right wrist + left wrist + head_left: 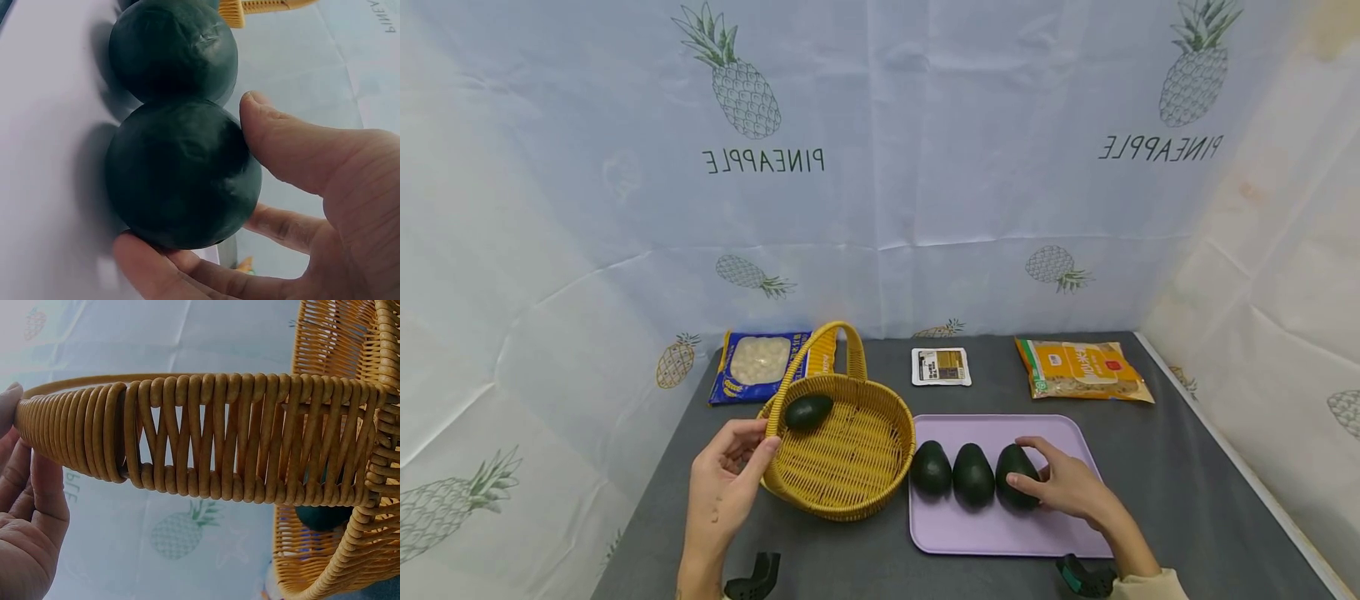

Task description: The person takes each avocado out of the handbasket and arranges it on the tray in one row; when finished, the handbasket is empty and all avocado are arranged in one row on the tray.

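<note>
A yellow wicker basket [850, 454] stands left of centre with one avocado [808, 412] inside it. My left hand [724, 475] pinches the basket's arched handle [206, 437] between thumb and fingers. On the lilac tray [992, 540] three avocados lie in a row. Around the rightmost avocado [184, 175] my right hand [1063, 483] has its thumb and fingers curled, gripping it from the sides. The middle avocado [973, 477] sits right beside it, and the left avocado [932, 469] is nearest the basket.
Behind the basket lies a blue and yellow food bag [760, 360]. A small white packet [941, 367] lies at the back middle, and an orange bag [1082, 369] at the back right. A pineapple-print curtain [925, 208] hangs behind the dark table [835, 558].
</note>
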Motion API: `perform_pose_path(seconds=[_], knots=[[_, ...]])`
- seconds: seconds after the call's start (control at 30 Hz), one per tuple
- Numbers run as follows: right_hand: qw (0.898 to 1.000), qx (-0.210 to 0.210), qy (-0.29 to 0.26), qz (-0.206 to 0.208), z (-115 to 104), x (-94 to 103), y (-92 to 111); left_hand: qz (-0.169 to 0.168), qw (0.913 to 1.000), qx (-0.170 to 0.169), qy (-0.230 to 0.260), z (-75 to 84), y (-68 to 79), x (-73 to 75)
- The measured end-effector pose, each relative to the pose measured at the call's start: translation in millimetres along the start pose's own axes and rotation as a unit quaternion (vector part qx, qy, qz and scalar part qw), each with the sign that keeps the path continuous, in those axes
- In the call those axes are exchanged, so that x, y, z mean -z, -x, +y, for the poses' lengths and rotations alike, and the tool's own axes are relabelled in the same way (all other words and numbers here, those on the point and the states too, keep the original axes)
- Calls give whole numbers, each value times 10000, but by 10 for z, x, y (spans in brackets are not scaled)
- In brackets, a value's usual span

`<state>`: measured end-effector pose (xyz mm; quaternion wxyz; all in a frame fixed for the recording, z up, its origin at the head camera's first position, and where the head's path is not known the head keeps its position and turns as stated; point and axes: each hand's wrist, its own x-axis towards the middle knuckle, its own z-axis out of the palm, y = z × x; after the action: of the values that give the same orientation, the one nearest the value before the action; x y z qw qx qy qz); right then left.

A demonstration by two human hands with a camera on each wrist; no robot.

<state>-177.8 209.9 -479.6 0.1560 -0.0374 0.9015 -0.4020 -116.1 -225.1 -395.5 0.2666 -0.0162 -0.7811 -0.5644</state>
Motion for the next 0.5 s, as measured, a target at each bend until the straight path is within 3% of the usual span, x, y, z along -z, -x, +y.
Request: perform_pose_path(seconds=[0.5], knots=[[9997, -137, -215, -8, 17, -8, 3, 17, 10000, -53, 5, -3, 5, 2]])
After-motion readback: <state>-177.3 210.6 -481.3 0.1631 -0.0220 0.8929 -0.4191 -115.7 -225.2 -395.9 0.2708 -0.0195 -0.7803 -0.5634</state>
